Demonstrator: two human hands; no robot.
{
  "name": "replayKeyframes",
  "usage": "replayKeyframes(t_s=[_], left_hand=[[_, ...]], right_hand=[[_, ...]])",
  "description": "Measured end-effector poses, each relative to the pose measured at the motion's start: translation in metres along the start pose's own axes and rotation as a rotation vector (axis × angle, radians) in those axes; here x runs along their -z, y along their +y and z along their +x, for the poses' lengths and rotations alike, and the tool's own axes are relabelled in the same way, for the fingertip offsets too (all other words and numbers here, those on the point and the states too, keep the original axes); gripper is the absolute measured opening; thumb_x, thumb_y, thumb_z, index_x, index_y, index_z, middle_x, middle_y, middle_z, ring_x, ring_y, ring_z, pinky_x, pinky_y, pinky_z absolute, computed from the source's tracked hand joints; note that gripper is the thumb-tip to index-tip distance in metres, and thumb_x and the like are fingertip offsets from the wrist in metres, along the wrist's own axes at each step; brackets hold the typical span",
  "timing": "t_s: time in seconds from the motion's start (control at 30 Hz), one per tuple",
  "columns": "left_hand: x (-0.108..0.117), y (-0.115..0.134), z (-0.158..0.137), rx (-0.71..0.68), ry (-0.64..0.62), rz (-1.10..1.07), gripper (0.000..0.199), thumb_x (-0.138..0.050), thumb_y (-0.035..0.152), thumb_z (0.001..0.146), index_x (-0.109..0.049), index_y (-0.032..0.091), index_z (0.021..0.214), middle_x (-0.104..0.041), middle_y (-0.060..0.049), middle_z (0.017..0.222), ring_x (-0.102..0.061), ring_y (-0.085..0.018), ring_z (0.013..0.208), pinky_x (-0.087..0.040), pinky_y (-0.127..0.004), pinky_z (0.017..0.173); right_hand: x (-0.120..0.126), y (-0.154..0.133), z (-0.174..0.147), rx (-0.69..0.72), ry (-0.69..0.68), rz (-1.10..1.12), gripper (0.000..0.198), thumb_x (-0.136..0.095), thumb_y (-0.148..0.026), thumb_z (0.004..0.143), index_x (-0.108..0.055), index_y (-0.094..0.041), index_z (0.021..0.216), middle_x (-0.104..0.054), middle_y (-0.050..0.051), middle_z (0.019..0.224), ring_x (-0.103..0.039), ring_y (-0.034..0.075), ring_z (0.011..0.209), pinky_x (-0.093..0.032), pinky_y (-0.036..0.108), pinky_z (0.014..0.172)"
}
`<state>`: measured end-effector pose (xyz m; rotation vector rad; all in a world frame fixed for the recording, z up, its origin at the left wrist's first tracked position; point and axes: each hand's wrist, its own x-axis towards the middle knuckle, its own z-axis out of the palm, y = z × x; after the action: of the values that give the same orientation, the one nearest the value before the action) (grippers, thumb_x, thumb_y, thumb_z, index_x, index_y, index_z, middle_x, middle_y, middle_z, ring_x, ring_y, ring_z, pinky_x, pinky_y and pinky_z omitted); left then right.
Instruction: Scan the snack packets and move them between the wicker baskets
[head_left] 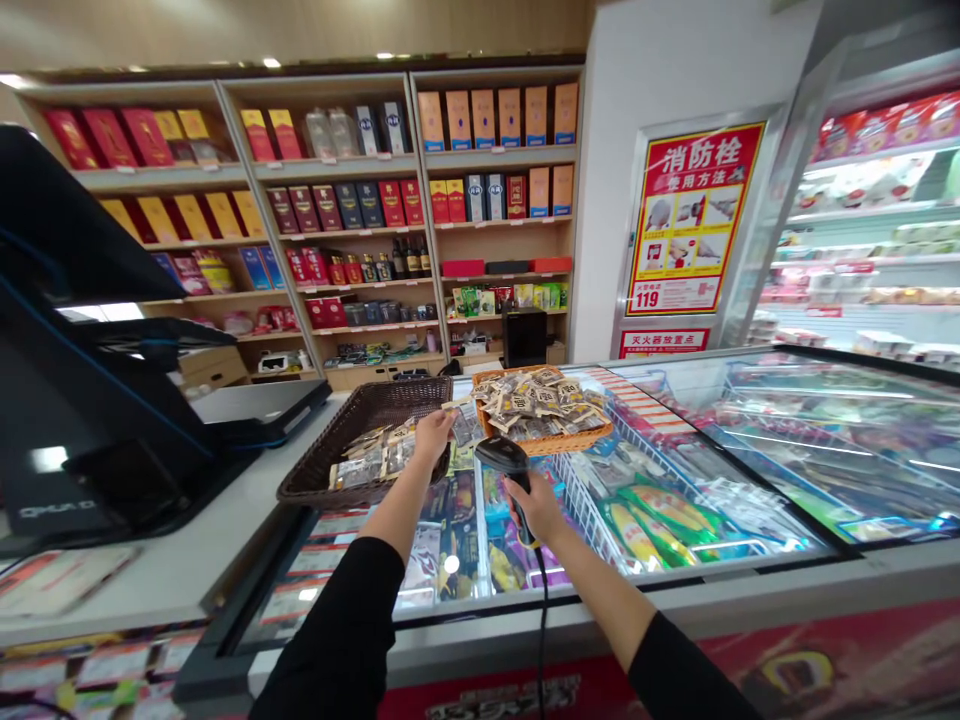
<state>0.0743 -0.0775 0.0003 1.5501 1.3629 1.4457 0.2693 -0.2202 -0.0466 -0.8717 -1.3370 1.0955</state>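
My right hand (535, 505) is wrapped round the handle of a black barcode scanner (504, 456), whose head points left and whose cord hangs down in front of the freezer. My left hand (435, 436) is closed at the right rim of a dark brown woven basket (322, 462), pinching a small snack packet (466, 424) by its edge. Several like packets (375, 455) lie in the brown basket. Just behind the scanner, an orange woven basket (566, 441) is heaped with similar packets (536, 398).
Both baskets stand on the glass top of a chest freezer (442, 607) filled with packaged goods. At left, a dark checkout machine (97, 400) stands on a white counter (172, 560). Shelves of boxed bottles (337, 205) line the back wall; a lit display fridge (870, 230) is at right.
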Motion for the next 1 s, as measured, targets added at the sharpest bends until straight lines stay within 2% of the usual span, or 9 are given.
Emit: replayKeyframes(t_s=[0.2, 0.37, 0.47, 0.53, 0.57, 0.63, 0.73, 0.87, 1.0], left_hand=[[0.000, 0.001, -0.001, 0.004, 0.000, 0.024, 0.037, -0.063, 0.053, 0.069, -0.057, 0.017, 0.062, -0.046, 0.006, 0.046, -0.052, -0.011, 0.045, -0.044, -0.022, 0.047], [0.000, 0.010, -0.006, -0.013, 0.041, 0.102, 0.032, -0.058, 0.046, 0.077, -0.065, 0.015, 0.070, -0.055, 0.002, 0.051, -0.057, -0.014, 0.052, -0.047, -0.024, 0.054], [0.005, 0.023, -0.014, -0.196, 0.232, 0.249, 0.029, -0.051, 0.037, 0.084, -0.072, 0.017, 0.091, -0.070, -0.005, 0.078, -0.064, -0.019, 0.077, -0.051, -0.030, 0.073], [0.010, 0.031, -0.021, -0.328, 0.367, 0.384, 0.031, -0.047, 0.025, 0.085, -0.071, 0.022, 0.105, -0.070, -0.006, 0.105, -0.062, -0.021, 0.100, -0.046, -0.034, 0.090], [0.012, 0.034, -0.024, -0.341, 0.387, 0.459, 0.034, -0.047, 0.019, 0.083, -0.072, 0.024, 0.106, -0.069, -0.006, 0.112, -0.059, -0.022, 0.108, -0.043, -0.036, 0.097], [0.016, 0.038, -0.028, -0.218, 0.323, 0.615, 0.036, -0.051, 0.009, 0.076, -0.075, 0.025, 0.098, -0.069, -0.006, 0.112, -0.059, -0.024, 0.111, -0.037, -0.040, 0.103], [0.016, 0.041, -0.029, -0.006, 0.162, 0.751, 0.036, -0.053, 0.006, 0.070, -0.076, 0.024, 0.092, -0.073, -0.008, 0.102, -0.062, -0.027, 0.106, -0.036, -0.043, 0.103], [-0.004, 0.051, -0.023, -0.179, 0.055, 0.777, 0.044, -0.047, 0.005, 0.072, -0.072, 0.023, 0.104, -0.068, -0.005, 0.117, -0.060, -0.023, 0.111, -0.041, -0.035, 0.101], [-0.050, 0.068, -0.015, -0.321, -0.142, 0.824, 0.045, -0.047, 0.004, 0.075, -0.069, 0.022, 0.109, -0.064, -0.004, 0.123, -0.056, -0.020, 0.116, -0.041, -0.029, 0.102]], right_hand=[[-0.001, -0.001, -0.001, 0.009, 0.009, 0.022, 0.031, -0.056, -0.048, 0.083, -0.051, -0.019, 0.075, -0.049, -0.006, 0.051, -0.043, 0.010, 0.032, -0.032, 0.022, 0.032], [0.004, 0.005, 0.002, -0.048, 0.037, 0.143, 0.034, -0.061, -0.052, 0.078, -0.051, -0.019, 0.079, -0.050, -0.006, 0.050, -0.042, 0.009, 0.032, -0.032, 0.021, 0.031], [0.010, 0.009, 0.004, -0.115, 0.134, 0.279, 0.039, -0.064, -0.056, 0.072, -0.048, -0.021, 0.079, -0.051, -0.007, 0.049, -0.043, 0.010, 0.032, -0.034, 0.021, 0.031], [0.014, 0.011, 0.004, -0.125, 0.203, 0.340, 0.041, -0.064, -0.057, 0.070, -0.046, -0.021, 0.078, -0.051, -0.007, 0.049, -0.044, 0.010, 0.033, -0.035, 0.021, 0.031], [0.016, 0.011, 0.004, -0.119, 0.226, 0.359, 0.041, -0.065, -0.057, 0.070, -0.046, -0.021, 0.078, -0.051, -0.007, 0.048, -0.045, 0.010, 0.033, -0.035, 0.021, 0.031], [0.019, 0.012, 0.004, -0.106, 0.256, 0.377, 0.041, -0.065, -0.057, 0.070, -0.047, -0.021, 0.077, -0.052, -0.006, 0.048, -0.045, 0.010, 0.033, -0.035, 0.021, 0.031], [0.031, 0.010, 0.009, -0.109, 0.295, 0.359, 0.041, -0.066, -0.056, 0.069, -0.047, -0.021, 0.074, -0.052, -0.006, 0.048, -0.045, 0.010, 0.032, -0.036, 0.022, 0.031], [0.064, 0.008, 0.021, -0.057, 0.390, 0.279, 0.039, -0.067, -0.055, 0.069, -0.049, -0.021, 0.076, -0.053, -0.006, 0.047, -0.046, 0.012, 0.031, -0.034, 0.024, 0.031], [0.089, 0.010, 0.028, -0.015, 0.504, 0.306, 0.040, -0.067, -0.056, 0.067, -0.047, -0.022, 0.072, -0.052, -0.006, 0.047, -0.045, 0.012, 0.031, -0.034, 0.025, 0.031]])
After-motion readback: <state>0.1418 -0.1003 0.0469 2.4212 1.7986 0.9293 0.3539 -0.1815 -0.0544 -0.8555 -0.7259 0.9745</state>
